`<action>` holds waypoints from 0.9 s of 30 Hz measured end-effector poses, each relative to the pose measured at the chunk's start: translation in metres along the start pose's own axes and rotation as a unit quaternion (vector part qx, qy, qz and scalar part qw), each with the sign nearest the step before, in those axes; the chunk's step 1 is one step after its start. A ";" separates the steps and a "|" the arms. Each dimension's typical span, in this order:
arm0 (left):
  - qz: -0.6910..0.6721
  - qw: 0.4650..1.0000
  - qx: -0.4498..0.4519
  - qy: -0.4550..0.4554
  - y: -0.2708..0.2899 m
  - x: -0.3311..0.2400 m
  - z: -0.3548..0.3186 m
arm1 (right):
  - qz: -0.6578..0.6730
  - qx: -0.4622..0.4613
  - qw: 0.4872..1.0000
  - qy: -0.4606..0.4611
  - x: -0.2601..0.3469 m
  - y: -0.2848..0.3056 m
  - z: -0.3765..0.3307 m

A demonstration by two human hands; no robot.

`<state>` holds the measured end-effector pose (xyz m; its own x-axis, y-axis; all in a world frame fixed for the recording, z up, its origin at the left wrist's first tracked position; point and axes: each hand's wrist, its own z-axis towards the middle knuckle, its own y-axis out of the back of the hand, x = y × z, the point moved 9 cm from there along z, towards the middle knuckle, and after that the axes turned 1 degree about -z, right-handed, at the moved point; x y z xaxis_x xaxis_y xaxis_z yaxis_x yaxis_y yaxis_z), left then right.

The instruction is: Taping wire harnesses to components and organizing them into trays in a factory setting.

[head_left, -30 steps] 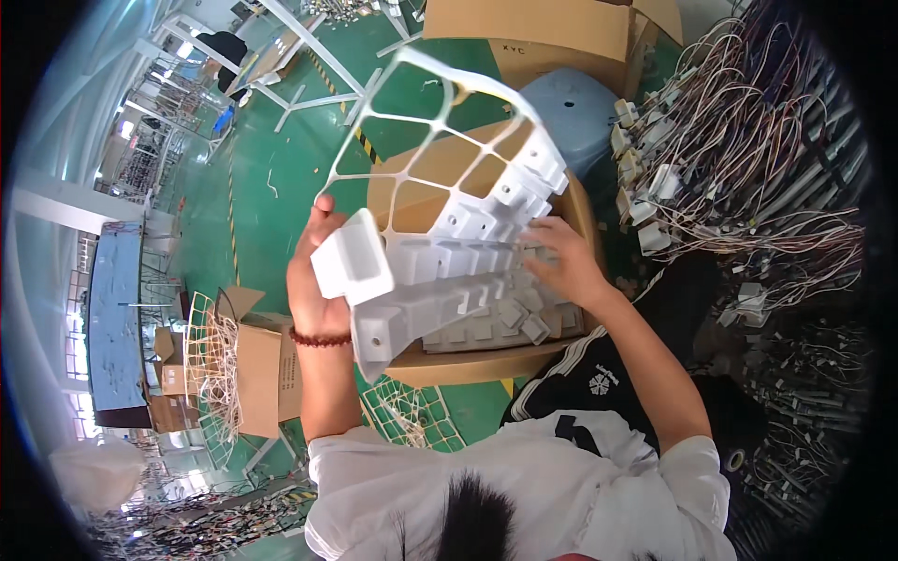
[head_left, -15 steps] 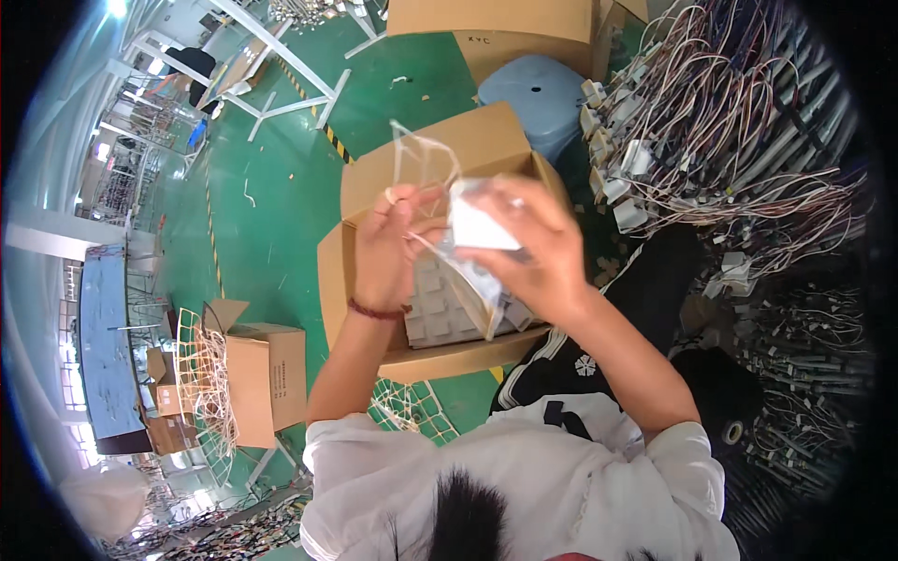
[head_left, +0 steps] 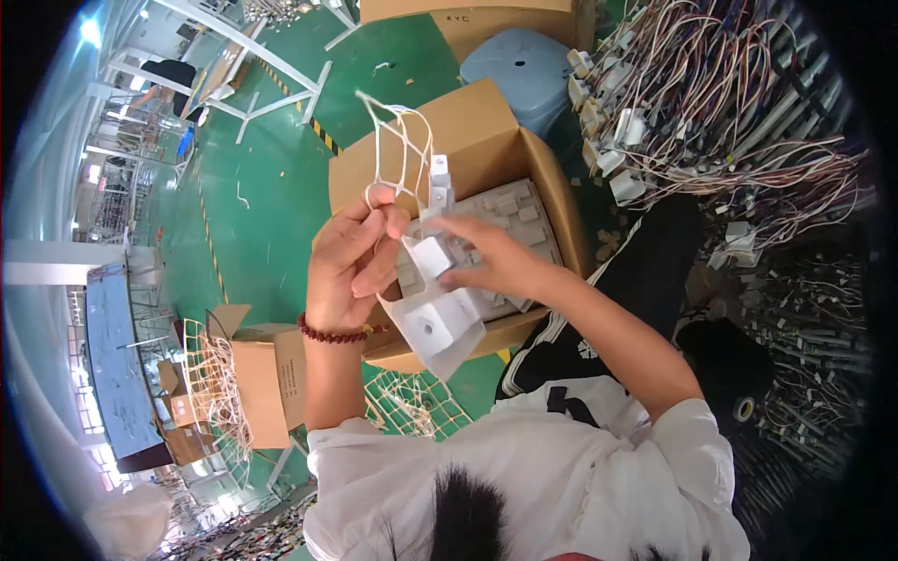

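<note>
Over an open cardboard box, my left hand pinches thin white cord, whose loops rise above the fingers. The edge of a frosted clear plastic bag also runs by these fingertips. My right hand is closed, thumb and fingers around a small white block at the bag's mouth. A larger white piece with a round hole shows in the bag below. Small white plastic parts stick up above the right fingers. Flat whitish packed pieces fill the box beneath.
A blue plastic stool stands behind the box. Bundles of wires with white connectors crowd the right side. Another carton with white cords is at left, near a blue-topped table. My dark-trousered leg borders the box.
Both hands have come lower and the left has shifted left. The white block has tilted and moved down-left, and the bag with its larger white piece now shows below. The cord loops are spread out.
</note>
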<state>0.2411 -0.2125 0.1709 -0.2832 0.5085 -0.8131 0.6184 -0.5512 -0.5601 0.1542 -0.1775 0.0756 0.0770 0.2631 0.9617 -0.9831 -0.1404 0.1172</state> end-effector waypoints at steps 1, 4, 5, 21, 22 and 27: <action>0.001 1.000 0.000 -0.003 -0.001 -0.003 0.003 | 0.000 -0.001 1.000 0.000 0.000 0.001 -0.001; 0.018 0.999 -0.026 -0.024 0.022 -0.014 0.001 | 0.069 0.031 0.997 -0.015 -0.009 -0.001 -0.013; 0.022 0.999 -0.044 -0.017 0.039 -0.012 -0.001 | 0.153 -0.002 0.988 -0.028 -0.017 0.011 -0.016; -0.208 0.978 -0.016 -0.026 0.058 0.005 -0.009 | 0.252 -0.134 0.940 -0.185 -0.077 0.095 -0.062; -0.233 0.972 0.016 -0.013 0.046 0.010 0.001 | 0.182 -0.131 0.958 -0.176 -0.085 0.094 -0.060; -0.270 0.962 0.033 -0.004 0.029 0.016 0.025 | -0.114 -0.088 0.990 -0.011 -0.026 0.053 -0.045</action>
<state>0.2356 -0.2367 0.1375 -0.5552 0.7279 -0.4023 0.3319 -0.2496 -0.9097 0.0925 -0.1487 0.0456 0.3025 0.2481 0.9203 -0.9531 0.0884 0.2894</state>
